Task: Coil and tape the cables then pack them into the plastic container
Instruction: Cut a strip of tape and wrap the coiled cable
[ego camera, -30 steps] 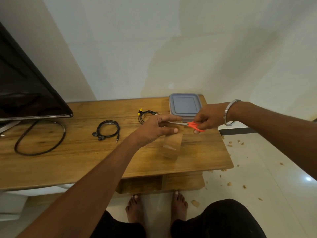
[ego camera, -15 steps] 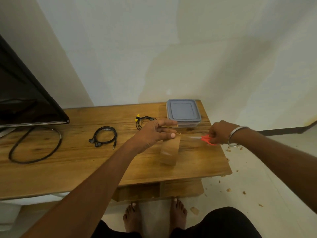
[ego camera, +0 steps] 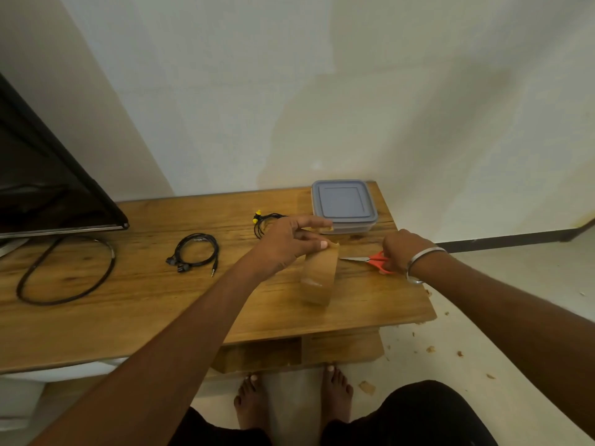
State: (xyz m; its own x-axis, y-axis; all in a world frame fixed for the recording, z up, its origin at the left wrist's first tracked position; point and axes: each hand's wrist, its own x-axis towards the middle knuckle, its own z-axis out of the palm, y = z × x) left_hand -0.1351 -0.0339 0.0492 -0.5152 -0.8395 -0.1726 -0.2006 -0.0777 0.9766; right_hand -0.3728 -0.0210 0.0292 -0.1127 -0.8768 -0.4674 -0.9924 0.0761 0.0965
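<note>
Cables lie well to the left of both hands: a large black loop (ego camera: 66, 272) under the dark screen (ego camera: 48, 175), then a coiled black cable (ego camera: 196, 252) with a jack plug, then a small bundle with yellow tips (ego camera: 262, 220) just behind the left hand. Left hand (ego camera: 286, 243) reaches forward over the wooden table (ego camera: 145, 304), arm stretched, index finger extended, thumb and fingers pinching the upper end of a brown tape strip (ego camera: 318, 275) that hangs below it. Bare wood lies between this hand and the near table edge. Right hand (ego camera: 404, 252), wearing a metal bangle (ego camera: 421, 262), sits low near the right table edge, fingers curled round the orange scissors (ego camera: 370, 260), blades pointing at the tape. Behind and between both hands stands the lidded plastic container (ego camera: 343, 204).
</note>
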